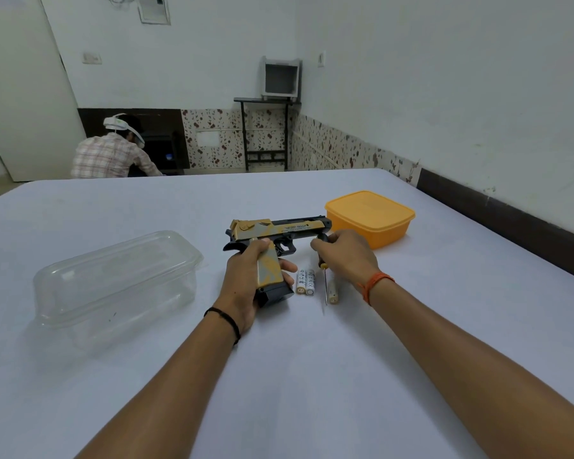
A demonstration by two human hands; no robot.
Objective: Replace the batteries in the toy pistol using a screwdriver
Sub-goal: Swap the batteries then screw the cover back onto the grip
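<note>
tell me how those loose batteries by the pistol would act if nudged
The batteries are smooth cylinders lying on their sides on the flat table, so they would probably roll sideways. They look small, so likely light and easy to scatter.

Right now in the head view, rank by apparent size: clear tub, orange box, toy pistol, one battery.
1. Clear tub, largest, though it lies nearer the camera.
2. Orange box and toy pistol: look alike, the pistol partly hidden by the left hand; unranked.
3. Battery, smallest.
</note>
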